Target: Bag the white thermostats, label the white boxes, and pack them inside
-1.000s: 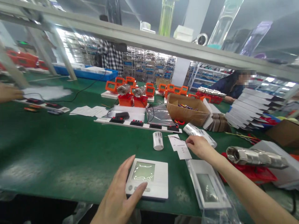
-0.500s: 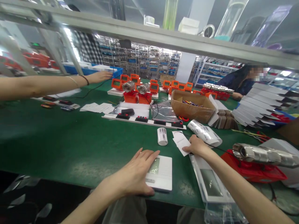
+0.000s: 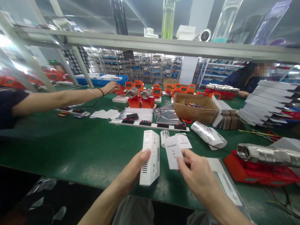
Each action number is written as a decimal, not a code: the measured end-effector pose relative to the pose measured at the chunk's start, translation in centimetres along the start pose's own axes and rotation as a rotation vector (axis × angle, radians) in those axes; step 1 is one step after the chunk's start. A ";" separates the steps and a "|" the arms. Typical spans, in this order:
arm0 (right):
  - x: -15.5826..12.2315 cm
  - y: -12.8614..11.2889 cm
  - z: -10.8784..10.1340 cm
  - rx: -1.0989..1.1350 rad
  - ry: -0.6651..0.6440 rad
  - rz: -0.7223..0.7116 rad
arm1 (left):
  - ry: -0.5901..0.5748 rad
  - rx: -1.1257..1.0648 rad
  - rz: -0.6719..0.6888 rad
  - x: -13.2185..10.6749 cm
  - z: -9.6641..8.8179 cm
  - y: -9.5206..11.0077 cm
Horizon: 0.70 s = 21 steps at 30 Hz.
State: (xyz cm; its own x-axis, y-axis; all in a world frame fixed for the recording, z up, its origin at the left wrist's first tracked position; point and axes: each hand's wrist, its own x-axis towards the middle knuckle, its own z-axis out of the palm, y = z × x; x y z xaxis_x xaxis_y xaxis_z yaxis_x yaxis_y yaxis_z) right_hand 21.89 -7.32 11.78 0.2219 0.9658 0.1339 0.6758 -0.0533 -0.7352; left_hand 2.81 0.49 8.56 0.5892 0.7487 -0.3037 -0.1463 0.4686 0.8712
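Now the left hand (image 3: 133, 170) pinches a white thermostat (image 3: 150, 157) on edge over the counter's (image 3: 70, 150) near edge, its side facing the right hand (image 3: 197, 175), which nips a paper label (image 3: 172, 153) close beside it.

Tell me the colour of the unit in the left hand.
White unit, clearest in the head view.

- The unit (image 3: 150, 157) stands on edge near the bench's (image 3: 58, 147) front edge, with the paper slip (image 3: 172, 155) just to its right.
- A small roll (image 3: 164, 137) lies behind them.
- The cardboard box (image 3: 195, 109) sits farther back, right of the power strip (image 3: 150, 124).
- A metal tube (image 3: 264, 154) lies toward the right edge.
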 end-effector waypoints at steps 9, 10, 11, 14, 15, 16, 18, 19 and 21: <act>-1.9 -1.8 4.9 0.427 -0.130 -0.017 | 0.196 0.614 0.169 0.9 1.9 0.0; -2.2 -1.5 5.4 0.559 -0.156 0.010 | 0.217 0.717 0.185 0.9 1.8 -0.1; -2.5 -1.3 5.9 0.713 -0.180 0.048 | 0.233 0.829 0.195 0.8 1.8 -0.2; -3.4 -0.7 7.6 1.228 -0.236 0.202 | 0.238 1.149 0.181 0.7 2.0 -0.5; -3.7 -0.7 8.1 1.367 -0.239 0.260 | 0.218 1.230 0.175 0.7 2.2 -0.6; -3.9 -0.6 8.5 1.472 -0.228 0.314 | 0.188 1.296 0.177 0.8 2.4 -0.6; -4.2 -0.7 8.9 1.574 -0.198 0.406 | 0.117 1.400 0.192 1.1 2.7 -0.6; -4.3 -0.7 8.8 1.574 -0.201 0.443 | 0.081 1.439 0.203 1.2 2.8 -0.5; -4.4 -0.5 8.3 1.492 -0.279 0.537 | 0.014 1.482 0.225 1.5 2.9 -0.4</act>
State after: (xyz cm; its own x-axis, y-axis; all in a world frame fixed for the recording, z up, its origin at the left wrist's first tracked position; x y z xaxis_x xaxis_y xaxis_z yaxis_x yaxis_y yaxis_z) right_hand 14.76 -9.39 6.02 -0.0459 0.9405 -0.3367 -0.7254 -0.2631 -0.6361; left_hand 6.01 0.06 8.83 0.6558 0.7470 -0.1095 0.6909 -0.5353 0.4859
